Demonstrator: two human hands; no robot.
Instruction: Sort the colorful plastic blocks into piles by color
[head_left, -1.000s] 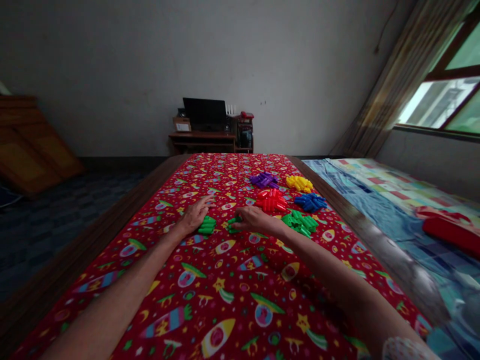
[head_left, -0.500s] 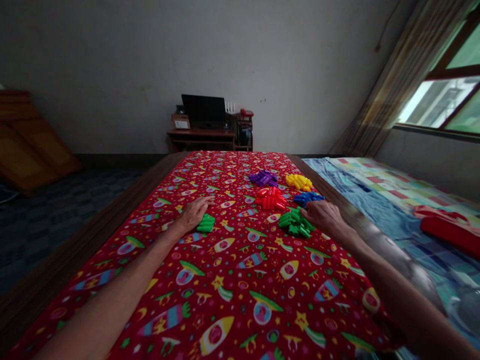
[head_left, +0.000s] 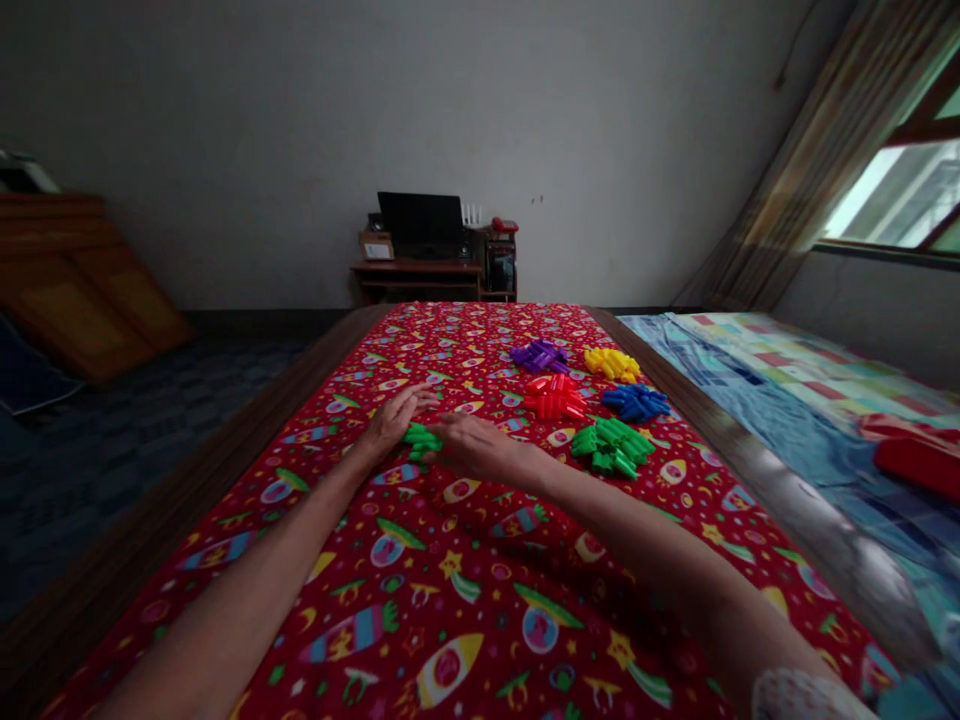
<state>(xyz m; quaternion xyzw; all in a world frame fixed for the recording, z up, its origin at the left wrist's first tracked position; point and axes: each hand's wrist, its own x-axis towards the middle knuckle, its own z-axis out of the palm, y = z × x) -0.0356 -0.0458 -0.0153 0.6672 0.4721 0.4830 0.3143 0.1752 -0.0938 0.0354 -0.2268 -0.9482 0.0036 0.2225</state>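
Note:
On the red patterned cloth (head_left: 465,590), my left hand (head_left: 397,414) rests with fingers stretched out, against the far-left side of a small row of green plastic pieces (head_left: 421,438). My right hand (head_left: 474,446) reaches across to the right side of this row. Its fingers are bent together at a green piece (head_left: 430,457), partly hidden by the fingertips. Off to the right lies a larger pile of green tube-like pieces (head_left: 612,446), with no hand on it.
Behind that pile lie heaps of red (head_left: 553,397), blue (head_left: 636,402), purple (head_left: 538,356) and yellow pieces (head_left: 612,364). The table's dark wooden edge (head_left: 712,470) runs along the right, beside a bed (head_left: 795,370). A desk with a monitor (head_left: 422,224) stands against the wall.
My right hand has moved left, from the larger green pile to the small green row by my left hand. My left hand stays by the row. The view has shifted slightly left.

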